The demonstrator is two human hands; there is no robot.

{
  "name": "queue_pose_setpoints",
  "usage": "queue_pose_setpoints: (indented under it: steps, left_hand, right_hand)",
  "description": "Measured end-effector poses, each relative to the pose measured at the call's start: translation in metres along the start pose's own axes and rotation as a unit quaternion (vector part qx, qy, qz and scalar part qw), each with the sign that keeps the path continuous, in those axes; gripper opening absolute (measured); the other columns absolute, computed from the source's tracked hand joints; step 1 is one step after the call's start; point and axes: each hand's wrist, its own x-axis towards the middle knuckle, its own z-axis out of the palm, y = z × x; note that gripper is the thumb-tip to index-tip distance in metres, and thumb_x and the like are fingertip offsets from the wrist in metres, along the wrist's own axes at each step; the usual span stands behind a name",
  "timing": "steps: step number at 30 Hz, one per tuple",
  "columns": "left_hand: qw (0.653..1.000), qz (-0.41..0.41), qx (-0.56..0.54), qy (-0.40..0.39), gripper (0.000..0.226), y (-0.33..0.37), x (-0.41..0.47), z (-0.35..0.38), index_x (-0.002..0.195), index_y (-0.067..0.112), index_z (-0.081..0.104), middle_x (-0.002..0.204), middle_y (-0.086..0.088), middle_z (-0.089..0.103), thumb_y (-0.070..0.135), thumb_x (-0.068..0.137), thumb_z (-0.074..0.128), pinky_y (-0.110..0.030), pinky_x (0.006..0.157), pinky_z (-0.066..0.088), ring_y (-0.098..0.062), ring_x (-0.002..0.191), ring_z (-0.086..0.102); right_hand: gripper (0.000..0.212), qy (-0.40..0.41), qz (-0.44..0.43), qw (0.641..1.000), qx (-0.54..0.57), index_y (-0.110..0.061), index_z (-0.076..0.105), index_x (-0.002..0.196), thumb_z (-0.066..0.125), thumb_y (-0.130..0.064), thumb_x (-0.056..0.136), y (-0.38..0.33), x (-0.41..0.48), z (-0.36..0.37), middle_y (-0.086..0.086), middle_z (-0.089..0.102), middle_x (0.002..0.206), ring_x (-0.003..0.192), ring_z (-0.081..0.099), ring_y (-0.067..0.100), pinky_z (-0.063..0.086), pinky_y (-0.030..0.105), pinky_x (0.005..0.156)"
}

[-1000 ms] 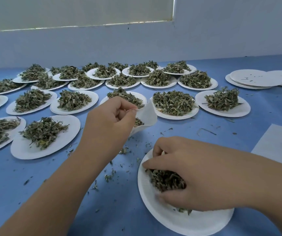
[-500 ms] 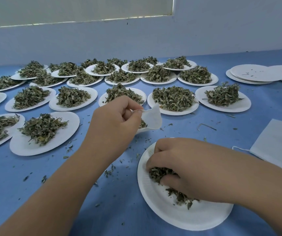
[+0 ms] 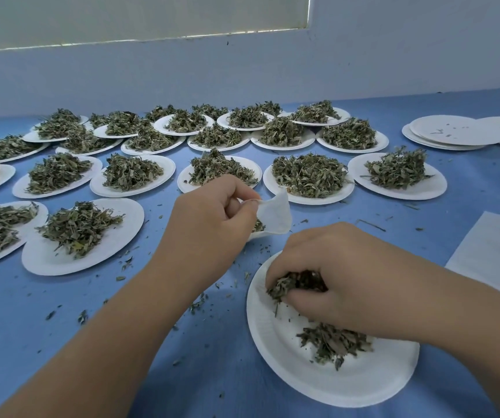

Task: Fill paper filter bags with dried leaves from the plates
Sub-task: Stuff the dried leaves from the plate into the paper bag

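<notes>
My left hand (image 3: 212, 218) pinches the rim of a white paper filter bag (image 3: 274, 217) and holds its mouth open just above the blue table; a few dried leaves show inside it. My right hand (image 3: 342, 279) is curled round a clump of dried leaves (image 3: 291, 283), lifted a little off the near white paper plate (image 3: 273, 351). A small heap of leaves (image 3: 333, 342) stays on that plate under my right wrist. The bag sits just beyond the plate's far rim, to the upper left of my right hand.
Several white plates heaped with dried leaves (image 3: 80, 224) fill the left and far side of the blue table (image 3: 31, 312). A stack of empty plates (image 3: 451, 132) lies far right. White paper sheets (image 3: 496, 254) lie at the right edge. Leaf crumbs are scattered between my arms.
My right hand has closed on a clump of leaves and raised it off the plate towards the bag, leaving a small heap behind. My left hand keeps the bag open in place.
</notes>
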Motion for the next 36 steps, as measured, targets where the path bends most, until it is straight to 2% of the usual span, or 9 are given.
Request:
queue_pose_setpoints:
  steps: [6,10,12,16,21,24,28,33,36]
  left_hand:
    - [1.0,0.001,0.003,0.001,0.016,0.001,-0.001,0.0,0.079,0.025,0.066,0.06,-0.008,0.054,0.014,0.09,0.061,-0.009,0.044,0.033,-0.005,0.045,0.04]
    - [1.0,0.004,0.005,-0.012,0.017,0.001,-0.004,0.005,0.078,0.026,0.065,0.06,-0.005,0.054,0.015,0.089,0.062,-0.009,0.047,0.034,-0.004,0.047,0.041]
    - [1.0,0.006,0.006,-0.018,0.017,0.002,-0.005,0.009,0.077,0.026,0.065,0.059,-0.004,0.054,0.014,0.089,0.062,-0.01,0.048,0.034,-0.005,0.048,0.041]
    - [0.999,0.003,-0.024,-0.03,0.016,0.006,-0.007,0.014,0.078,0.025,0.065,0.055,-0.005,0.052,0.014,0.089,0.063,-0.009,0.047,0.033,-0.004,0.045,0.04]
    - [0.999,-0.006,-0.036,-0.035,0.018,0.01,-0.009,0.018,0.077,0.027,0.064,0.048,0.009,0.047,0.012,0.087,0.061,-0.01,0.048,0.032,-0.001,0.044,0.041]
    - [0.998,-0.015,-0.053,-0.038,0.016,0.011,-0.008,0.017,0.078,0.025,0.066,0.048,0.008,0.048,0.013,0.088,0.061,-0.009,0.046,0.03,-0.002,0.042,0.039]
    - [0.997,-0.022,-0.072,-0.034,0.013,0.01,-0.007,0.016,0.078,0.023,0.067,0.048,0.006,0.046,0.017,0.089,0.064,-0.01,0.044,0.03,-0.004,0.042,0.037]
    - [0.996,-0.025,-0.072,-0.037,0.013,0.011,-0.007,0.019,0.078,0.022,0.067,0.046,0.009,0.045,0.016,0.089,0.064,-0.009,0.043,0.029,-0.002,0.041,0.038]
    - [0.997,-0.023,-0.063,-0.045,0.013,0.013,-0.008,0.023,0.079,0.022,0.066,0.048,0.007,0.047,0.014,0.088,0.062,-0.009,0.044,0.031,-0.003,0.042,0.038]
  right_hand:
    - [0.018,0.061,0.022,0.983,0.172,-0.041,0.072,0.088,0.072,-0.027,0.078,0.007,-0.003,-0.014,-0.02,0.068,0.076,0.069,0.062,0.003,0.049,0.017,0.064]
    - [0.017,0.14,0.026,0.96,0.24,-0.038,0.072,0.09,0.071,-0.03,0.074,0.013,-0.003,-0.022,-0.001,0.072,0.074,0.071,0.068,0.023,0.055,0.046,0.072]
    - [0.016,0.191,0.039,0.95,0.243,-0.037,0.072,0.088,0.069,-0.031,0.074,0.017,-0.001,-0.022,-0.004,0.07,0.071,0.067,0.067,0.02,0.056,0.04,0.069]
    - [0.015,0.256,0.075,0.95,0.163,-0.038,0.071,0.082,0.07,-0.024,0.077,0.018,0.003,-0.01,-0.015,0.065,0.071,0.064,0.059,0.003,0.044,0.012,0.059]
    - [0.021,0.244,0.075,0.966,0.043,-0.033,0.07,0.096,0.067,-0.021,0.079,0.011,0.006,0.001,-0.022,0.058,0.081,0.083,0.05,-0.009,0.037,0.005,0.072]
    - [0.018,0.252,0.076,0.965,0.021,-0.03,0.067,0.096,0.067,-0.022,0.08,0.01,0.006,0.002,-0.022,0.053,0.079,0.083,0.047,-0.012,0.035,0.004,0.073]
    - [0.018,0.244,0.095,0.965,-0.011,-0.031,0.058,0.096,0.066,-0.027,0.081,0.008,0.005,0.003,-0.019,0.051,0.079,0.086,0.047,-0.004,0.04,0.017,0.07]
    - [0.031,0.238,0.131,0.962,-0.004,-0.034,0.042,0.098,0.068,-0.03,0.079,0.006,0.005,0.003,-0.009,0.056,0.078,0.069,0.054,0.008,0.05,0.04,0.063]
    - [0.027,0.23,0.137,0.963,-0.026,-0.031,0.047,0.091,0.071,-0.032,0.08,0.007,0.005,0.004,-0.011,0.053,0.073,0.069,0.052,0.007,0.049,0.037,0.062]
